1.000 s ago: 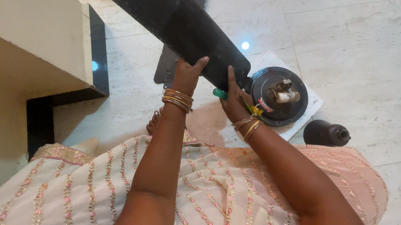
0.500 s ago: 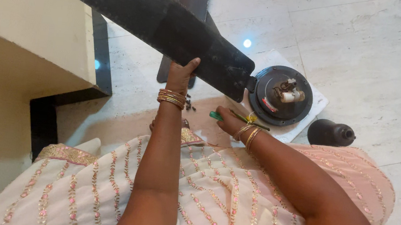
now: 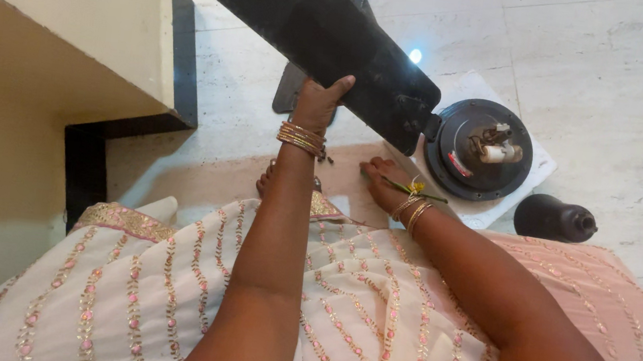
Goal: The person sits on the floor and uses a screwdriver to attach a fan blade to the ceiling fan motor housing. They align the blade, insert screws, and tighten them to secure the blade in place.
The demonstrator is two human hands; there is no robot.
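We've got a dark fan blade (image 3: 307,26) here that looks like painted metal, smooth with a slight sheen and a bright glint near its right end. The round motor housing (image 3: 483,150) is glossy black metal, sitting on a matt white sheet (image 3: 495,212) that could be paper or foam, can't tell. The floor (image 3: 632,71) is polished pale stone. Our dress (image 3: 164,284) is soft matt peach cloth with embroidered trim, plus shiny metal bangles (image 3: 302,138).

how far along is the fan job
Looks done: the round fan motor lies opened on a white pad, with a black cap set aside. In hand: the left hand holds up the black blade; the right hand rests on the floor by a screwdriver. The blade's joint to the motor seems left.
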